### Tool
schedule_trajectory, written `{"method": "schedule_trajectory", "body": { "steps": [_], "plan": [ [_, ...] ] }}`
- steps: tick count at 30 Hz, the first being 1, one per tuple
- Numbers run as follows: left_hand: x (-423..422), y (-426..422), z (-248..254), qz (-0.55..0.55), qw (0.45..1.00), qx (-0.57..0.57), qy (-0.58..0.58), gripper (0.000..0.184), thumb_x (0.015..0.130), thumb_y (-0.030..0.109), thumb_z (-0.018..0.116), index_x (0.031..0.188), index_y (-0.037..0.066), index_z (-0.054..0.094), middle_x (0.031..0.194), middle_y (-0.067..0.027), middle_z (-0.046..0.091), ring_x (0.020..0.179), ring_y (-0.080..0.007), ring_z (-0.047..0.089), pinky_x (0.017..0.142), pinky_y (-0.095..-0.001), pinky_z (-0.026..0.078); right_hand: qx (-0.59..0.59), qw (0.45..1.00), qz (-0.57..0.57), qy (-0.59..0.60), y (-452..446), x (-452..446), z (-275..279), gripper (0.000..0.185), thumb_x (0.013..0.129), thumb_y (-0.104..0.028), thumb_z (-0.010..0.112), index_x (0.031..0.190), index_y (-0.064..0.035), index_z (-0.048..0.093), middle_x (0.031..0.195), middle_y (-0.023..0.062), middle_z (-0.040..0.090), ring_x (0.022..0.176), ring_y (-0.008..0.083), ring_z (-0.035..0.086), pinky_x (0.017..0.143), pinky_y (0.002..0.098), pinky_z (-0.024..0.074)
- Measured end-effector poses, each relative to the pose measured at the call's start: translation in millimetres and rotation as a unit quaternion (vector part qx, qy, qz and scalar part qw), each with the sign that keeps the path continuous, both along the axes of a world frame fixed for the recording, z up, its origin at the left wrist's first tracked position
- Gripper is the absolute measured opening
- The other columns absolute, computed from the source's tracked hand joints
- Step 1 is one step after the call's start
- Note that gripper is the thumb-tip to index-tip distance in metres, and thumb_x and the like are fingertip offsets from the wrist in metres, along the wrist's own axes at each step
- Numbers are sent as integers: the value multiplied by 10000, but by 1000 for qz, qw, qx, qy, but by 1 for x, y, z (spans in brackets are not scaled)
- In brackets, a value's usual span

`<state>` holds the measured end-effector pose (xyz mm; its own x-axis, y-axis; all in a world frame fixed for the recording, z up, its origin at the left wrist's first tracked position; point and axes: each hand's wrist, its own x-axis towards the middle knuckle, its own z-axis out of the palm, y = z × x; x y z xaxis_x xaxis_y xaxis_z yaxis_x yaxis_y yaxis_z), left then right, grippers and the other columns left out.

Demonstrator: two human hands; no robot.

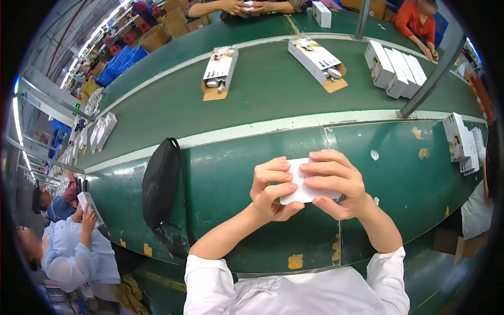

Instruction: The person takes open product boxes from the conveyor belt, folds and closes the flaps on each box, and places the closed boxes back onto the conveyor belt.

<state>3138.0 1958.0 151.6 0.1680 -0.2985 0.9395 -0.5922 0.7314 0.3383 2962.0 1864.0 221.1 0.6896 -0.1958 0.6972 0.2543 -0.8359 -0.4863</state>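
Between my two hands, above the green work table, is a small flat white object (295, 195) with rounded corners. My left hand (274, 188) grips its left side, fingers bent over the top face and thumb at the lower edge. On the right side, my right hand (335, 184) holds it too, with its fingers laid across the face and its thumb below. The fingers cover much of the object, so I cannot make out what it is.
A black bag (161, 184) lies left on the table (236, 231). Beyond the rail (262, 126), the belt (262, 89) carries open boxes (220, 65) (315, 58) and a row of white boxes (396, 71). More boxes (458, 139) stand right. A metal post (433, 79) rises there. Co-workers sit left and opposite.
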Motion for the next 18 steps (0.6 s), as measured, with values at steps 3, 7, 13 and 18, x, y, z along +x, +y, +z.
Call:
{"method": "schedule_trajectory", "body": {
  "steps": [3,7,13,18],
  "plan": [
    [17,11,-3,40,998,11,-40,323,892,337,765,1012,97,585,1023,-116,583,1055,-301,616,925,-480,572,39,999,-18,10,10,16,-2,385,742,-86,816,1117,-79,731,1231,97,703,1182,314,623,987,433,502],
    [29,33,0,-8,997,45,64,250,797,156,849,953,102,662,1048,-101,617,1071,-297,610,956,-473,535,54,998,7,11,20,37,-2,353,754,-82,829,1096,-72,742,1204,85,716,1168,301,632,968,401,517],
    [57,58,-4,-27,997,25,74,213,835,222,836,913,108,673,1050,-93,620,1060,-281,614,931,-465,544,70,996,50,20,37,64,-2,309,783,-142,832,1072,-64,755,1180,82,725,1169,295,632,968,407,515],
    [80,56,-24,18,998,-57,32,315,929,432,706,945,134,603,1021,-79,585,1040,-272,600,898,-452,554,-10,999,34,22,56,88,-9,281,851,-220,783,1075,-54,745,1187,88,719,1183,315,624,973,427,511]
  ]
}}
